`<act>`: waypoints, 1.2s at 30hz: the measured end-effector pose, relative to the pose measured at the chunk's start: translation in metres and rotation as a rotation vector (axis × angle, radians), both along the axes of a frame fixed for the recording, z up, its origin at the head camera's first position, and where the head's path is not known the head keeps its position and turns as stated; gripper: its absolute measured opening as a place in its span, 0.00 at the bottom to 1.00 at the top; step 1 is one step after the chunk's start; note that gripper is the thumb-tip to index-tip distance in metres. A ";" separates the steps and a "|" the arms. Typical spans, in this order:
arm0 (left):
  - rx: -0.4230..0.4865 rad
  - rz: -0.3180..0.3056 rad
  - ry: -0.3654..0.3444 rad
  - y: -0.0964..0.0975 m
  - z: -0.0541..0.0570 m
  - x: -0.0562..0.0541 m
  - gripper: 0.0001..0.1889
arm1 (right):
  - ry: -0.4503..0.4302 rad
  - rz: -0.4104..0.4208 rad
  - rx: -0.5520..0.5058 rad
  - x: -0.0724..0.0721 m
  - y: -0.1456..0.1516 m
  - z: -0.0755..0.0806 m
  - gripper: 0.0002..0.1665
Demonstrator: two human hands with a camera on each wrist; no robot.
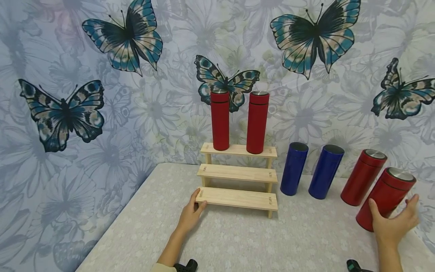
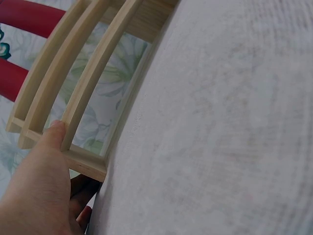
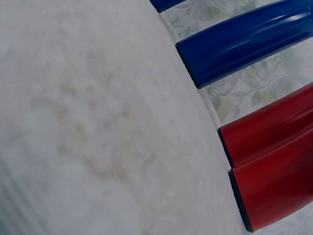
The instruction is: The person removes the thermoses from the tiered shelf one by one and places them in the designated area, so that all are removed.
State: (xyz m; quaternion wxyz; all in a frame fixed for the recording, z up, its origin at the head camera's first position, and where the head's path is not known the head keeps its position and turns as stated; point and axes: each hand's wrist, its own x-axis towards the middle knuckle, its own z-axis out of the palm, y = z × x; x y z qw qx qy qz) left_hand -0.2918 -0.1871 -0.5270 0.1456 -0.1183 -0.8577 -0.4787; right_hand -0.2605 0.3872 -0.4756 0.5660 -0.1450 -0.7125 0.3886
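A three-tier wooden display stand (image 1: pixel 238 196) stands on the table, and two red thermos flasks (image 1: pixel 221 121) are upright on its top tier. My left hand (image 1: pixel 191 213) grips the left end of the bottom tier. In the left wrist view the thumb (image 2: pixel 56 134) presses on that board's edge, with the other fingers partly hidden behind the side. At the far right, my right hand (image 1: pixel 395 224) is spread around the nearest red thermos flask (image 1: pixel 387 196), thumb in front of it and fingers apart from its right side. The right wrist view shows this flask's lower part (image 3: pixel 274 186) but no hand.
Just behind that flask stands another red thermos flask (image 1: pixel 363 177). Two blue flasks (image 1: pixel 293 170) stand between the display stand and the red ones. A pale patterned cloth (image 1: pixel 238 241) covers the table, and a butterfly-print backdrop (image 1: pixel 153 124) rises behind it.
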 end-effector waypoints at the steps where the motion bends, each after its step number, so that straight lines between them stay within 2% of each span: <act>1: -0.002 0.005 -0.001 0.000 0.000 0.000 0.35 | 0.039 -0.016 0.000 0.001 0.000 0.002 0.50; 5: 0.004 0.008 -0.007 0.001 0.000 0.000 0.35 | 0.214 -0.108 0.010 0.005 -0.011 0.020 0.38; 8: 0.010 0.003 -0.016 0.001 0.001 0.001 0.36 | 0.302 -0.127 0.039 0.007 -0.030 0.040 0.31; 11: 0.005 0.002 -0.017 0.000 0.002 0.001 0.36 | 0.374 -0.068 0.069 0.002 -0.050 0.054 0.29; 16: 0.007 0.000 -0.014 0.001 0.001 0.001 0.36 | 0.464 0.087 0.094 -0.014 -0.091 0.064 0.28; 20: 0.002 0.002 -0.006 0.001 0.000 0.000 0.35 | 0.444 0.244 0.167 -0.021 -0.134 0.082 0.26; 23: -0.004 0.013 -0.010 0.001 0.001 0.001 0.35 | 0.382 0.385 0.214 -0.031 -0.160 0.096 0.24; 26: -0.006 0.021 -0.012 0.000 0.002 0.001 0.35 | 0.327 0.490 0.235 -0.055 -0.175 0.103 0.26; 30: 0.002 0.021 -0.008 -0.001 0.001 0.001 0.35 | 0.266 0.570 0.276 -0.092 -0.192 0.112 0.29; 36: 0.004 0.023 -0.024 -0.001 -0.001 0.000 0.35 | 0.184 0.681 0.303 -0.125 -0.223 0.137 0.33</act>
